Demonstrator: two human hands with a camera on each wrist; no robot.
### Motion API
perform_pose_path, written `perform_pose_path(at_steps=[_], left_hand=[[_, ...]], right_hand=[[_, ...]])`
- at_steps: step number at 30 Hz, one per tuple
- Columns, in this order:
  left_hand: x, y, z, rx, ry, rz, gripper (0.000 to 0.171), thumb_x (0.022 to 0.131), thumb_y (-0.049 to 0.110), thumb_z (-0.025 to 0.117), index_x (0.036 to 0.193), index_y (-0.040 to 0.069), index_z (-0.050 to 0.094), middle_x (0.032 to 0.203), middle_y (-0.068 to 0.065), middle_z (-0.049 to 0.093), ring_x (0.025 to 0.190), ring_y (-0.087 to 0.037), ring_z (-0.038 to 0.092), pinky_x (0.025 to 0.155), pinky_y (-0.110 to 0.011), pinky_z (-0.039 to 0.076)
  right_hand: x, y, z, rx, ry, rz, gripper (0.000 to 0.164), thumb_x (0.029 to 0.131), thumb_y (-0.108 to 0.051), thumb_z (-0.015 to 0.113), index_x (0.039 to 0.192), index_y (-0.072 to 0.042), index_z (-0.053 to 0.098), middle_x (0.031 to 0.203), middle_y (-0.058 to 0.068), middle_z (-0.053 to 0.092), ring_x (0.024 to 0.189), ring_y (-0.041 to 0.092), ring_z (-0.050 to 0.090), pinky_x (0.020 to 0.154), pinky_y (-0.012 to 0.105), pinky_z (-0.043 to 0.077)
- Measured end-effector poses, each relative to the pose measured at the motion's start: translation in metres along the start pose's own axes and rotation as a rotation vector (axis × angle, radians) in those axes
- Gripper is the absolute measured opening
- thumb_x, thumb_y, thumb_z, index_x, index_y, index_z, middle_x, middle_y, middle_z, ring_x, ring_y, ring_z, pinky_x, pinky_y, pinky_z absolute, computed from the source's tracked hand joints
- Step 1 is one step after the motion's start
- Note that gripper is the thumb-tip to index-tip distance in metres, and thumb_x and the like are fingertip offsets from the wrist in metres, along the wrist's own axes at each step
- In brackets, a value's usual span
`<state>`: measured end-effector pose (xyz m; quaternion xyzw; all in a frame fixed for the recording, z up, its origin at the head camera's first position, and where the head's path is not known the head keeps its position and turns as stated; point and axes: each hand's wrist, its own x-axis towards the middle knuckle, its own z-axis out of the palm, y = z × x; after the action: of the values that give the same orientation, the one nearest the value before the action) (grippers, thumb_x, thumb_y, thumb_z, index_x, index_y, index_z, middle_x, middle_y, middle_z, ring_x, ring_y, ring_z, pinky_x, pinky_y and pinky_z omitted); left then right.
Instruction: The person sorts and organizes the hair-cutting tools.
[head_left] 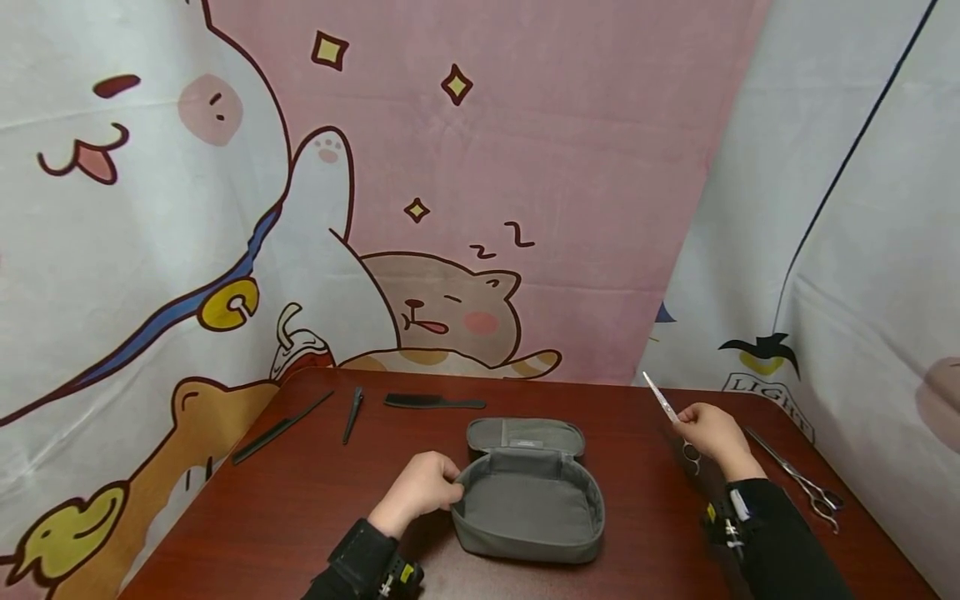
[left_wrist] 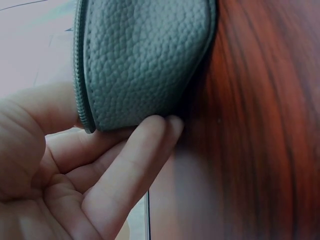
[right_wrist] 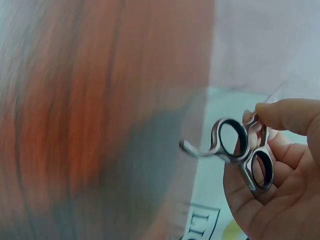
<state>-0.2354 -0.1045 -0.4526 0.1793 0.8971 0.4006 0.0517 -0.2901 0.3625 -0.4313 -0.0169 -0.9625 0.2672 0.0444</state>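
A grey zippered case (head_left: 529, 508) lies with its lid (head_left: 525, 433) folded back on the table. At the case's left side, my left hand (head_left: 422, 492) pinches the rim, thumb over the zipper edge and fingers against the pebbled outer wall (left_wrist: 145, 60). To the right of the case, my right hand (head_left: 708, 429) holds a pair of silver hairdressing scissors (head_left: 662, 397) above the table, blades pointing up and away. Their finger rings (right_wrist: 234, 140) with dark inserts hang below the pinching thumb in the right wrist view; the blades are mostly hidden there.
A second pair of scissors (head_left: 798, 479) lies by the table's right edge. Along the back left lie a thin black comb (head_left: 281, 427), a dark hair clip (head_left: 352, 415) and a wider black comb (head_left: 435, 402). A printed cloth (head_left: 585, 208) hangs behind the reddish-brown table (head_left: 300, 500).
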Motion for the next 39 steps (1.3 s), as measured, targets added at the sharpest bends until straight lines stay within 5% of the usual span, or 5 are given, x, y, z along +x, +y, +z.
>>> perform_pose_path(at_steps=[15, 20, 24, 28, 39], left_hand=[[-0.001, 0.001, 0.002, 0.008, 0.016, 0.021, 0.02, 0.079, 0.002, 0.066, 0.061, 0.012, 0.067, 0.05, 0.01, 0.053, 0.045, -0.01, 0.051, 0.044, -0.025, 0.033], [-0.001, 0.001, 0.002, 0.031, 0.031, 0.042, 0.017, 0.08, 0.004, 0.068, 0.065, 0.01, 0.069, 0.053, 0.006, 0.056, 0.046, -0.011, 0.052, 0.045, -0.026, 0.037], [-0.001, 0.004, 0.002, 0.122, 0.119, 0.098, 0.006, 0.084, 0.009, 0.072, 0.083, 0.005, 0.076, 0.075, -0.004, 0.069, 0.064, -0.019, 0.062, 0.055, -0.032, 0.048], [-0.001, 0.012, 0.004, 0.174, 0.237, 0.122, 0.024, 0.088, 0.015, 0.074, 0.107, 0.001, 0.073, 0.099, -0.011, 0.071, 0.085, -0.025, 0.067, 0.069, -0.037, 0.054], [0.006, 0.049, 0.013, -0.115, 0.368, 0.238, 0.063, 0.088, 0.027, 0.077, 0.14, 0.0, 0.052, 0.128, -0.016, 0.062, 0.112, -0.03, 0.063, 0.088, -0.043, 0.054]], right_hand=[[-0.014, -0.039, 0.004, 0.447, 0.046, 0.043, 0.029, 0.096, -0.015, 0.064, 0.105, 0.011, 0.055, 0.08, 0.007, 0.066, 0.068, 0.019, 0.059, 0.06, 0.03, 0.052], [-0.021, -0.056, 0.006, 0.559, 0.085, -0.002, 0.031, 0.097, -0.016, 0.064, 0.108, 0.012, 0.054, 0.082, 0.007, 0.066, 0.069, 0.016, 0.06, 0.062, 0.029, 0.053], [-0.024, -0.07, 0.009, 0.637, 0.131, -0.054, 0.026, 0.097, -0.013, 0.064, 0.104, 0.01, 0.055, 0.079, 0.004, 0.066, 0.068, 0.012, 0.061, 0.062, 0.028, 0.053], [-0.029, -0.086, 0.015, 0.7, 0.176, -0.094, 0.024, 0.097, -0.013, 0.065, 0.101, 0.009, 0.056, 0.08, 0.003, 0.069, 0.068, 0.009, 0.063, 0.063, 0.027, 0.053], [-0.044, -0.132, 0.03, 0.941, 0.157, -0.172, 0.028, 0.094, -0.009, 0.068, 0.101, 0.015, 0.056, 0.082, 0.002, 0.069, 0.073, 0.012, 0.066, 0.067, 0.025, 0.054]])
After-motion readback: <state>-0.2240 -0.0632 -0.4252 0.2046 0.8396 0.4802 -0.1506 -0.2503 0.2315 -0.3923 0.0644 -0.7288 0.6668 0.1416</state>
